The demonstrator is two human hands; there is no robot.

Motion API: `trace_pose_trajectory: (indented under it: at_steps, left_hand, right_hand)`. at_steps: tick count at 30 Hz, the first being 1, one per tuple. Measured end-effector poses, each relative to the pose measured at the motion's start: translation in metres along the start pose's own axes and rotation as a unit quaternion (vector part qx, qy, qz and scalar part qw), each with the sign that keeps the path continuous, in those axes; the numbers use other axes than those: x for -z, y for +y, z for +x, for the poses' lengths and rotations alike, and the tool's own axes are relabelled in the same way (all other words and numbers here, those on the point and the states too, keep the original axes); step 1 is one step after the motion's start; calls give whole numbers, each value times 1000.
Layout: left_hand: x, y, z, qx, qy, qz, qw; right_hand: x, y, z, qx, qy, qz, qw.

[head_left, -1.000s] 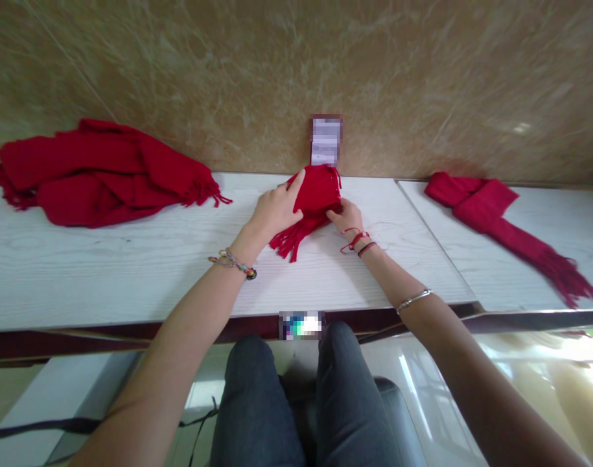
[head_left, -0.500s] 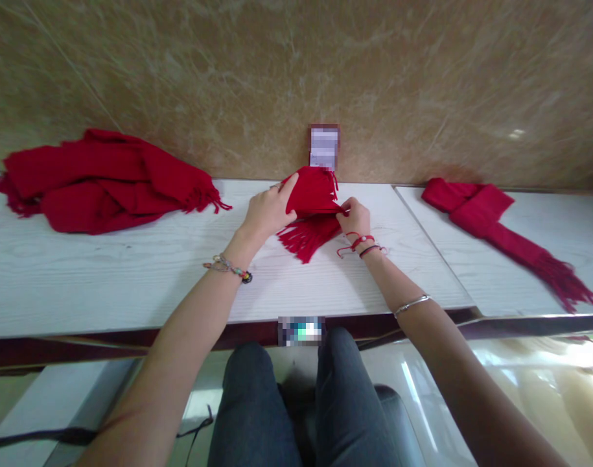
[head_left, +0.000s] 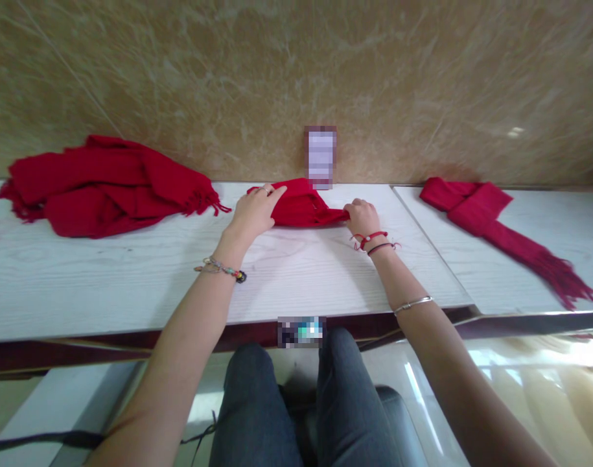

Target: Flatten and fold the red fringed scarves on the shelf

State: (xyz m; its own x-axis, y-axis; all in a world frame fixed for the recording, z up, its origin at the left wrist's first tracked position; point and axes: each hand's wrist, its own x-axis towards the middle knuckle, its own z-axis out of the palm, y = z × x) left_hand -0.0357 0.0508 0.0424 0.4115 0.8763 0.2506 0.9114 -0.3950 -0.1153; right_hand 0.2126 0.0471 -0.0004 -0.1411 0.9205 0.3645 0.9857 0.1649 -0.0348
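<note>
scarf (head_left: 301, 207) under palm-down l hand (head_left: 252, 211), r hand (head_left: 363, 215)

A: What lies out to the side of the left hand (head_left: 250, 214)?
B: A heap of red scarves (head_left: 102, 188), well apart on the white bench (head_left: 106, 285).
A: And past the right hand (head_left: 361, 215)?
B: 1 red scarf (head_left: 490, 217), stretched out, fringe toward the bench edge; marbled wall (head_left: 179, 78) behind.

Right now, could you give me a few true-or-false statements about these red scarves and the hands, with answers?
1. Both the left hand and the right hand touch the folded scarf. True.
2. The scarf pile lies to the person's right. False: it lies to the left.
3. The single scarf is rolled into a ball. False: it lies stretched out on the table.
4. The left wrist wears a beaded bracelet. True.
</note>
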Motion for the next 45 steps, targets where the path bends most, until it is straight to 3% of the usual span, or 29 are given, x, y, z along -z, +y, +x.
trace_pose_trajectory:
  at_steps: [5,8,10,15,18,21,26,32,36,39,42,45]
  left_hand:
    - [1,0,-2,56,-4,10,998]
    - [2,-1,-3,66,-1,-3,998]
    - [3,-4,-5,64,-9,-7,998]
    - [8,-13,-8,71,-40,9,997]
    - [8,-15,-10,76,-52,5,996]
    - [4,-17,-8,61,-48,-20,997]
    - [-6,-18,-2,-21,-14,-47,999]
    - [-9,-24,5,-72,-4,-72,995]
    - [-11,-28,7,-94,11,-87,992]
    - [-12,-25,8,-118,6,-91,989]
    - [-12,-17,8,-114,0,-70,991]
    - [-12,-8,7,-97,0,-45,994]
  right_hand:
    - [11,-8,-1,33,141,29,989]
    - [13,-10,-3,52,165,11,985]
    - [10,-7,-4,61,131,-11,989]
    - [1,10,-5,30,-22,-23,999]
    - [2,16,-5,25,-50,19,998]
    - [3,16,-3,81,-55,43,994]
    - [0,15,1,157,-147,52,975]
    - [2,21,4,180,-115,35,976]
    - [19,34,5,257,-49,2,965]
    - [26,49,3,304,-33,-16,952]
    - [15,63,-4,302,-62,-10,951]
    - [-6,74,-12,247,-61,42,966]
